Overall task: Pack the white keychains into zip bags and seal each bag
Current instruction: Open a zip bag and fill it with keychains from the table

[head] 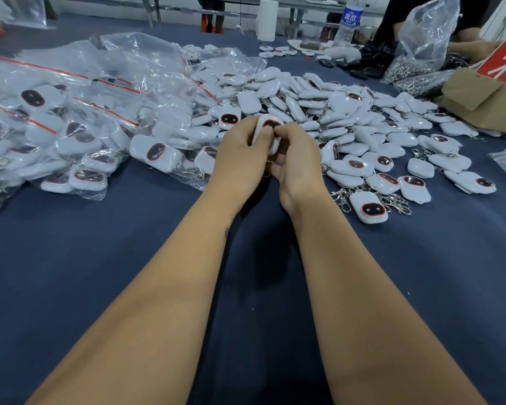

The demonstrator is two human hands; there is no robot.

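Both hands are holding one white keychain (268, 128) up over the blue table (100, 258). The left hand (240, 159) is curling round its side. The right hand (292, 159) is pinching its top. Right behind it is lying the big pile of keychains (348, 121). Left of the pile are sitting the filled zip bags (70, 135).

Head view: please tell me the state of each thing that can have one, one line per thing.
Left hand: fingers curled round the held keychain.
Right hand: fingers pinch the same keychain.
Held keychain: lifted, dark face up.
Loose keychains: unpacked, heaped on the cloth.
Zip bags: filled, lying flat.
Water bottle: upright.
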